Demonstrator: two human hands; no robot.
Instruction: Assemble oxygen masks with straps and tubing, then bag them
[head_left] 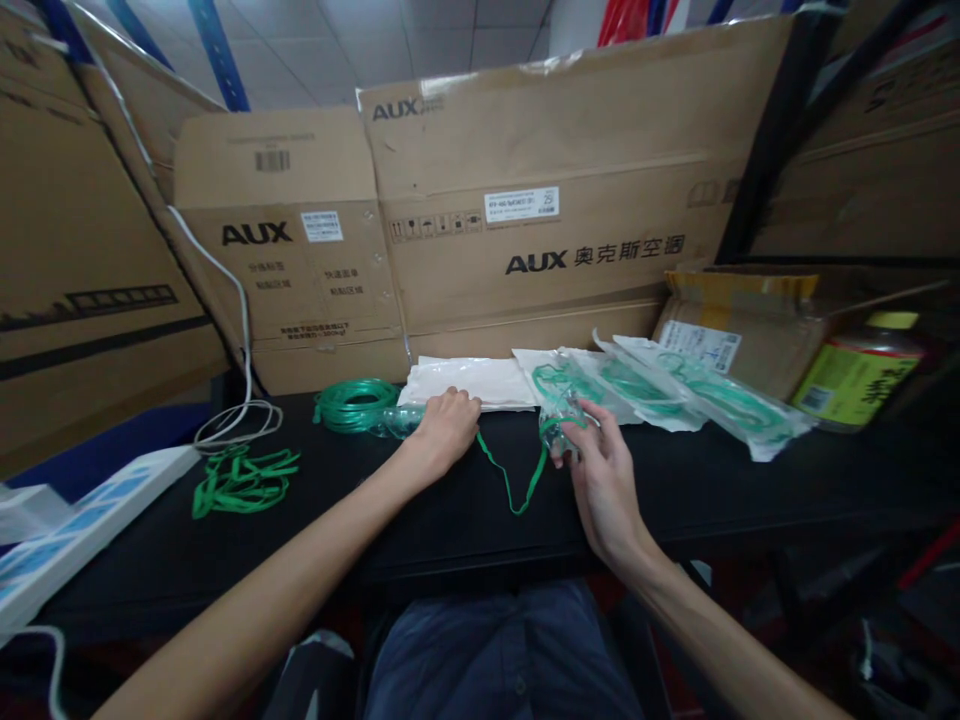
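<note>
My right hand grips a clear, green-tinted face mask between thumb and fingers, just above the black table. From the mask a thin green elastic strap hangs in a slack loop across to my left hand. The fingers of my left hand are closed on the strap's other end, with the tips turned away from view. Left of that hand lies a coil of green tubing, beside a clear plastic piece. White flat pouches lie just behind my left hand.
Several clear-fronted pouches with green contents lie at the right, before an opened carton and a yellow-labelled bottle. Loose green straps and a white power strip are at left. Large cardboard boxes wall the back.
</note>
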